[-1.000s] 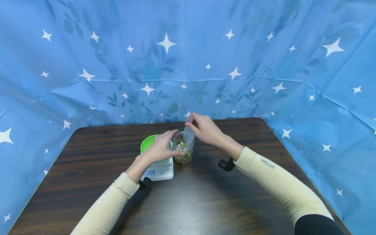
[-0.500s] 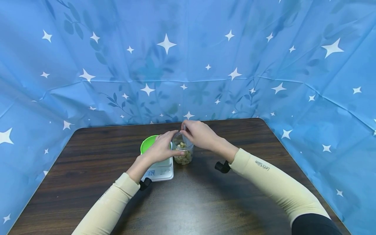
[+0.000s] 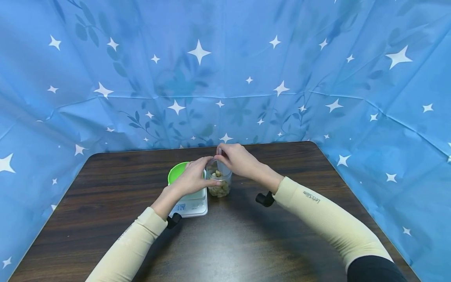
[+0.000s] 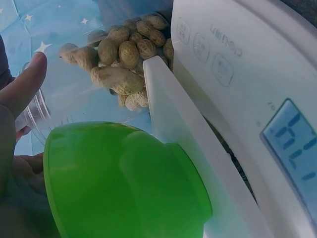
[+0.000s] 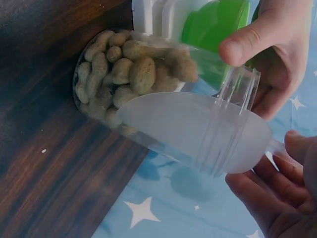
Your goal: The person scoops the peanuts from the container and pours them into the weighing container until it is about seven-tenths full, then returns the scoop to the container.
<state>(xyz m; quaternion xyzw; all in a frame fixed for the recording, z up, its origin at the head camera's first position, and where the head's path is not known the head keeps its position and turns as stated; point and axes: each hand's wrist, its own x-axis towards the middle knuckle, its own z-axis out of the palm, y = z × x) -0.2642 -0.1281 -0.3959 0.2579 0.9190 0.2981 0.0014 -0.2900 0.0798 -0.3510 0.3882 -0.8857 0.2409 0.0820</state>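
A clear plastic jar (image 3: 227, 184), partly filled with unshelled peanuts (image 5: 141, 74), stands on the table. Near its rim my left hand (image 3: 192, 178) holds it, thumb on the near side and fingers round the far side. My right hand (image 3: 239, 159) pinches the short handle of a translucent white scoop (image 5: 173, 119) above the jar's mouth. Inside the jar, the scoop's blade points down, its tip at the peanuts. Left of the jar, a green bowl (image 4: 119, 178) sits on a white kitchen scale (image 3: 198, 210), partly hidden by my left hand.
The scale's lit display (image 4: 294, 139) shows digits. The dark wooden table (image 3: 116, 219) reaches back to a blue curtain (image 3: 225, 70) with white stars. Jar and scale stand close side by side near the table's far edge.
My right hand has moved left and slightly down, lowering the scoop deeper into the jar; in the last half second it has shifted little. My left hand stays on the jar.
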